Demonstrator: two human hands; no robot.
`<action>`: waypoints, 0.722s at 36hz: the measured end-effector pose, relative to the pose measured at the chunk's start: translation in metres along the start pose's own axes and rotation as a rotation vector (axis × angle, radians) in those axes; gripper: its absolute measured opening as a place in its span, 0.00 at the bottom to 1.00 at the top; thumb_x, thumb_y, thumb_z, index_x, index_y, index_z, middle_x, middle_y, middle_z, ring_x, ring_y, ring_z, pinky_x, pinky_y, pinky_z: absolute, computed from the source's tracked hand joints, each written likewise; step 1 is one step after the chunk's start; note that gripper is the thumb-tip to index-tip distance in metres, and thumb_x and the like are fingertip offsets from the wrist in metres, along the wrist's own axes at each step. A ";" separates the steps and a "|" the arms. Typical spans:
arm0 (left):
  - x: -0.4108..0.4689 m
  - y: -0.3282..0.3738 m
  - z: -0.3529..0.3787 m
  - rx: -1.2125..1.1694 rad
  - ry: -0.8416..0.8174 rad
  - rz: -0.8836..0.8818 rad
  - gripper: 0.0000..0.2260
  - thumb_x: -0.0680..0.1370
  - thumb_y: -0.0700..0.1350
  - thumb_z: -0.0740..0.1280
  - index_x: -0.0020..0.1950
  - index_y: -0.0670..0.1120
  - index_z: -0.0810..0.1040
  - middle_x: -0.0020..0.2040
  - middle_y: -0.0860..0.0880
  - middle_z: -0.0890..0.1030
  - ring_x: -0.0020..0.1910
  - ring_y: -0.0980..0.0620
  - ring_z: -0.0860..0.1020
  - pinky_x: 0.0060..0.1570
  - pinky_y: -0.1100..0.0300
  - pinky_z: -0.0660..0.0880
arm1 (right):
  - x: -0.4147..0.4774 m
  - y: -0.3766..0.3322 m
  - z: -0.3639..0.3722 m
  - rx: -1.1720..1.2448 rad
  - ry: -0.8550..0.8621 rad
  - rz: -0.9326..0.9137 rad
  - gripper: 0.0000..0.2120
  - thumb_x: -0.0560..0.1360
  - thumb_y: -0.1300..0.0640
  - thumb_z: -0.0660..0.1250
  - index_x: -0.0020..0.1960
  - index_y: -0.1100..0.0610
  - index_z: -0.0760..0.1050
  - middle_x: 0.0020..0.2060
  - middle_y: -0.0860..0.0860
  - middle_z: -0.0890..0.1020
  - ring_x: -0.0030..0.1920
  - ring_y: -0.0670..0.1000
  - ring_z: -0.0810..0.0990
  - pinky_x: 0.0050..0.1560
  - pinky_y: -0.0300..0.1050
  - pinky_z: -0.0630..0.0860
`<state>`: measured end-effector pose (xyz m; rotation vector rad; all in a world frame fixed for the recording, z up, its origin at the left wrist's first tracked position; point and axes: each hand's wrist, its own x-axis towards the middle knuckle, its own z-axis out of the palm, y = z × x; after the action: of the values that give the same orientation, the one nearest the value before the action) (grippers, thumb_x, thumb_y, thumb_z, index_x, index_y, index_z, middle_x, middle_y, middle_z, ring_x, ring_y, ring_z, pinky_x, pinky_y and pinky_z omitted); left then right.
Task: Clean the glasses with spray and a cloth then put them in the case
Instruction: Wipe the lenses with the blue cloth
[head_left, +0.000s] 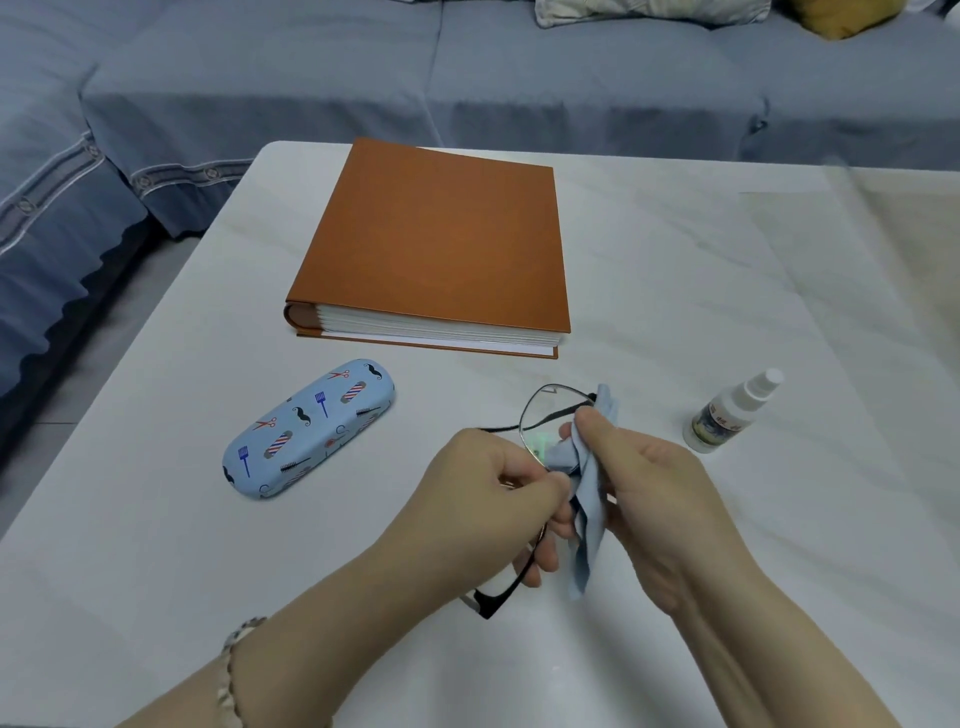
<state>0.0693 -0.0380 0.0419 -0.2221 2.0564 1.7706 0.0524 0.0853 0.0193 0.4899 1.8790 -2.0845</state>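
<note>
My left hand (480, 493) grips the black-framed glasses (545, 413) by the frame, lifted a little above the white table (675, 291). One lens points away from me and a temple arm hangs down below my fingers. My right hand (641, 491) pinches a light blue cloth (587, 525) against the near lens. The cloth's tail droops between my hands. The light blue case (309, 428), printed with barber motifs, lies shut on the table to the left. A small white spray bottle (730, 410) lies tilted on the table to the right.
A thick orange-brown album (436, 239) lies flat behind the glasses in the middle of the table. A blue-grey sofa (467, 78) runs along the far and left edges of the table, with cushions at the top right.
</note>
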 end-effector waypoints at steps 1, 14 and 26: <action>0.000 0.000 0.000 -0.003 0.014 0.006 0.13 0.74 0.37 0.63 0.29 0.39 0.78 0.30 0.39 0.79 0.19 0.52 0.73 0.22 0.63 0.72 | 0.000 0.000 0.002 -0.004 0.017 -0.011 0.22 0.72 0.49 0.65 0.40 0.71 0.75 0.23 0.59 0.75 0.22 0.52 0.72 0.28 0.42 0.71; -0.002 0.001 0.002 -0.030 0.018 0.025 0.14 0.74 0.35 0.61 0.28 0.40 0.77 0.21 0.48 0.75 0.17 0.54 0.71 0.23 0.67 0.69 | -0.001 0.001 0.009 0.064 -0.011 0.032 0.19 0.72 0.54 0.65 0.29 0.66 0.76 0.22 0.60 0.75 0.19 0.54 0.71 0.28 0.43 0.70; 0.000 -0.009 -0.004 0.028 0.077 0.022 0.12 0.72 0.36 0.63 0.28 0.39 0.78 0.22 0.42 0.76 0.19 0.48 0.72 0.24 0.63 0.72 | -0.008 0.012 0.019 0.142 -0.028 0.040 0.17 0.74 0.54 0.64 0.31 0.64 0.75 0.23 0.59 0.75 0.21 0.53 0.71 0.26 0.41 0.70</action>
<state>0.0723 -0.0432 0.0341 -0.2637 2.1435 1.7706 0.0640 0.0652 0.0137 0.5227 1.7003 -2.1966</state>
